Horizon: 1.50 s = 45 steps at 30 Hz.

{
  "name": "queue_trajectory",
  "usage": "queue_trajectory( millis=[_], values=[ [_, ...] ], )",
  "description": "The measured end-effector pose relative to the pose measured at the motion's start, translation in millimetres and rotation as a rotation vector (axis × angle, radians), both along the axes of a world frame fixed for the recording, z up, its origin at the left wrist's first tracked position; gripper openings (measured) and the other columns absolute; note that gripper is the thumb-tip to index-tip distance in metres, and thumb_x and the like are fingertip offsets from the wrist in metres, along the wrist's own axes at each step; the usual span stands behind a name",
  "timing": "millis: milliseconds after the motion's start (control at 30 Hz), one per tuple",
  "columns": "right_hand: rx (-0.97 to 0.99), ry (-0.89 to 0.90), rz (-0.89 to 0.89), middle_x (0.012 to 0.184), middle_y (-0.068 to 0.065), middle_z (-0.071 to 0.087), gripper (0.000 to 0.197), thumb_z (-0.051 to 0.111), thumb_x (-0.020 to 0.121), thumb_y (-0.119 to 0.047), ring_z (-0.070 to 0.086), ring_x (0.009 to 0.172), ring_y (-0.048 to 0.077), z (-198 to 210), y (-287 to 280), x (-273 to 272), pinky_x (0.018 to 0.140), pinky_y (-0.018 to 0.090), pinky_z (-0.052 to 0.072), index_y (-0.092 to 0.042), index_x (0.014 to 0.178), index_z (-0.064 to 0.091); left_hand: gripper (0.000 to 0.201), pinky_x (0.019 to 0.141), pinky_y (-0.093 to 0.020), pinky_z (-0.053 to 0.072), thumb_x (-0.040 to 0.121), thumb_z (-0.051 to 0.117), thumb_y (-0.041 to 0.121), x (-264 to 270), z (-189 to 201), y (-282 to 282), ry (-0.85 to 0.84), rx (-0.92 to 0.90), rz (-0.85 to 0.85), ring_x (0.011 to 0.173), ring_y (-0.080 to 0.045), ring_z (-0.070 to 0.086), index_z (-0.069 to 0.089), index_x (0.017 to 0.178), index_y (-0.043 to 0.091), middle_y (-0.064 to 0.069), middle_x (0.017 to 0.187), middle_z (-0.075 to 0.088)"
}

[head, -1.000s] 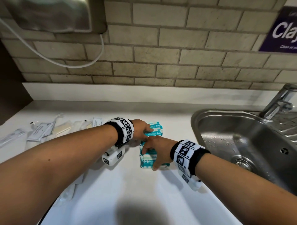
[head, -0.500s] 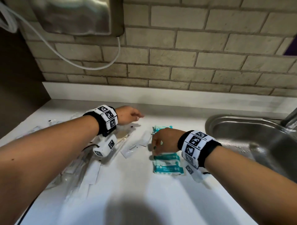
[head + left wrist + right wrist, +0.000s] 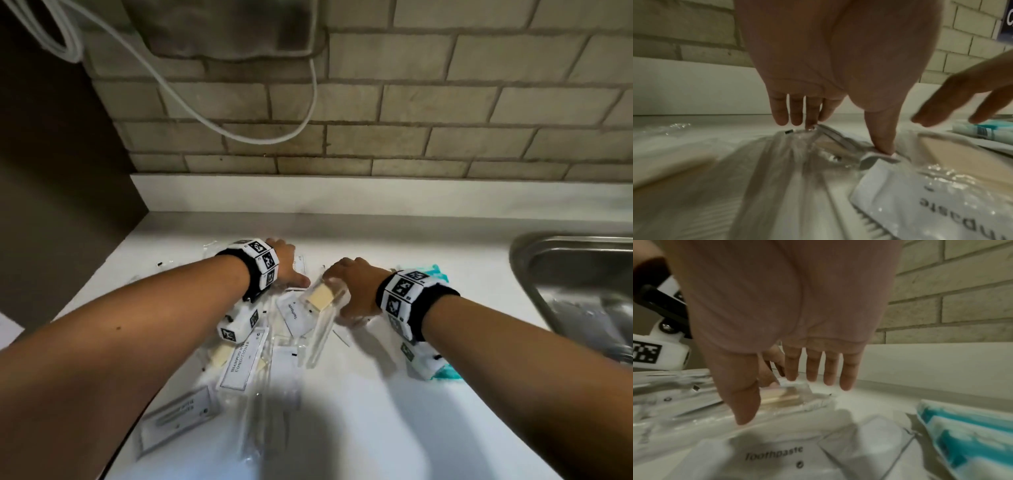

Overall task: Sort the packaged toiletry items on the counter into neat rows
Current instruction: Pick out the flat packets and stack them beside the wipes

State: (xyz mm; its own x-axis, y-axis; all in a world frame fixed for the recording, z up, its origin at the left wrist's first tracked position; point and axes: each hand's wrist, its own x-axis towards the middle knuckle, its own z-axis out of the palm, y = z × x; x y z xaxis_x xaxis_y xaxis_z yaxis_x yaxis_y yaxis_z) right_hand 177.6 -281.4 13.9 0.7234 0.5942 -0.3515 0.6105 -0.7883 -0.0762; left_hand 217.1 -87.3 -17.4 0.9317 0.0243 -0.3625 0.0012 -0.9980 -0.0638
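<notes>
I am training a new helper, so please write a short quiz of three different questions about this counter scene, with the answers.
1. True or false: the sachet marked Toothpaste lies between the two forearms.
2. Which hand is nearer the teal packs? A) left hand B) right hand
3. Fill in: the left hand's thumb presses on a ______ in the pile.

Key
1. True.
2. B: the right hand is beside them; the left hand is farther away, over the clear packets.
3. Packet; it is too blurred to name.
</notes>
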Motion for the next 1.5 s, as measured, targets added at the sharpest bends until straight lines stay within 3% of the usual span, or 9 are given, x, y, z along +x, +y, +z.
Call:
queue_trajectory(
  millis=[100, 200, 367, 567, 800, 1000, 1167, 1333, 1500],
  values=[
    [0.005, 0.065, -0.072, 0.132, 0.003, 0.051, 0.068, 0.072, 0.076, -0.026, 0.048, 0.124, 0.025, -6.2, 14.4, -2.2, 0.104, 0.042, 0.044, -0.025, 0.138, 0.043, 0.102, 0.102, -0.045, 0.042, 0.055, 0.059, 0.081, 2.1, -0.8, 0.9, -0.067, -0.026, -0.036, 0.121, -0.033, 0.047, 0.047, 0.131, 0.015, -0.011, 0.131, 0.051],
    [0.031, 0.083, -0.148, 0.123, 0.005, 0.056, 0.07, 0.075, 0.075, -0.023, 0.055, 0.115, 0.027, -7.8, 16.7, -3.9, 0.097, 0.043, 0.049, -0.032, 0.137, 0.045, 0.089, 0.098, -0.037, 0.045, 0.06, 0.082, 0.049, 1.8, 6.7, 3.7, -0.137, -0.182, -0.075, 0.118, -0.03, 0.051, 0.045, 0.133, 0.015, -0.009, 0.133, 0.05],
    [0.015, 0.09, -0.208, 0.123, 0.007, 0.055, 0.055, 0.079, 0.075, -0.022, 0.057, 0.112, 0.029, -7.6, 22.1, -10.9, 0.094, 0.037, 0.049, -0.025, 0.126, 0.059, 0.081, 0.082, -0.024, 0.043, 0.069, 0.081, 0.013, -10.2, 25.7, 21.6, -0.252, -0.455, -0.108, 0.112, -0.029, 0.058, 0.039, 0.139, 0.017, -0.011, 0.129, 0.058],
    [-0.116, -0.01, -0.153, 0.129, 0.005, 0.053, 0.054, 0.069, 0.082, -0.018, 0.051, 0.12, 0.027, -1.0, 45.2, -31.9, 0.095, 0.037, 0.05, -0.025, 0.133, 0.052, 0.09, 0.089, -0.032, 0.05, 0.07, 0.079, 0.009, -48.5, 53.2, 49.4, -0.269, -0.628, -0.122, 0.105, -0.025, 0.06, 0.028, 0.143, 0.018, -0.008, 0.121, 0.06],
    [0.098, 0.049, 0.079, 0.126, 0.001, 0.058, 0.053, 0.07, 0.079, -0.029, 0.054, 0.115, 0.022, 5.9, 105.2, -77.1, 0.096, 0.04, 0.049, -0.024, 0.129, 0.053, 0.058, 0.064, -0.018, 0.039, 0.074, 0.078, 0.008, -91.2, 65.2, 86.9, -0.326, -0.661, -0.03, 0.083, -0.015, 0.058, 0.046, 0.123, 0.007, 0.0, 0.099, 0.062],
    [-0.03, 0.105, 0.171, 0.134, 0.003, 0.057, 0.058, 0.072, 0.082, -0.021, 0.055, 0.123, 0.025, 0.0, 127.1, -92.8, 0.105, 0.035, 0.045, -0.02, 0.137, 0.053, 0.031, 0.079, -0.025, 0.049, 0.083, 0.073, 0.018, -127.2, 65.8, 117.8, -0.366, -0.623, -0.02, 0.09, -0.016, 0.065, 0.064, 0.112, 0.011, -0.003, 0.106, 0.071],
    [-0.03, 0.036, 0.125, 0.111, 0.007, 0.066, 0.036, 0.075, 0.08, -0.022, 0.062, 0.106, 0.026, 20.9, 133.5, -99.0, 0.088, 0.033, 0.052, -0.015, 0.114, 0.068, 0.019, 0.065, -0.012, 0.052, 0.091, 0.063, 0.014, -149.6, 53.5, 141.3, -0.351, -0.695, 0.043, 0.081, -0.013, 0.069, 0.062, 0.11, 0.017, 0.002, 0.101, 0.069],
    [0.125, 0.351, 0.08, 0.05, -0.019, 0.06, 0.02, 0.079, 0.074, -0.014, 0.058, 0.063, 0.008, 23.5, 157.6, -123.7, 0.069, 0.024, 0.05, -0.027, 0.07, 0.064, 0.025, 0.058, -0.004, 0.047, 0.094, 0.055, 0.01, -161.7, 51.2, 154.2, -0.388, -0.713, 0.114, 0.065, 0.005, 0.061, 0.056, 0.118, 0.018, 0.001, 0.102, 0.066],
    [0.056, 0.297, 0.254, 0.104, -0.003, 0.066, 0.052, 0.081, 0.072, -0.017, 0.054, 0.084, 0.011, -8.2, 185.9, -151.8, 0.08, 0.026, 0.05, -0.019, 0.12, 0.062, 0.03, 0.059, -0.013, 0.052, 0.093, 0.051, 0.005, -166.7, 53.6, 167.7, -0.388, -0.723, 0.154, 0.061, 0.005, 0.062, 0.054, 0.119, 0.02, -0.001, 0.102, 0.066]
  ],
)
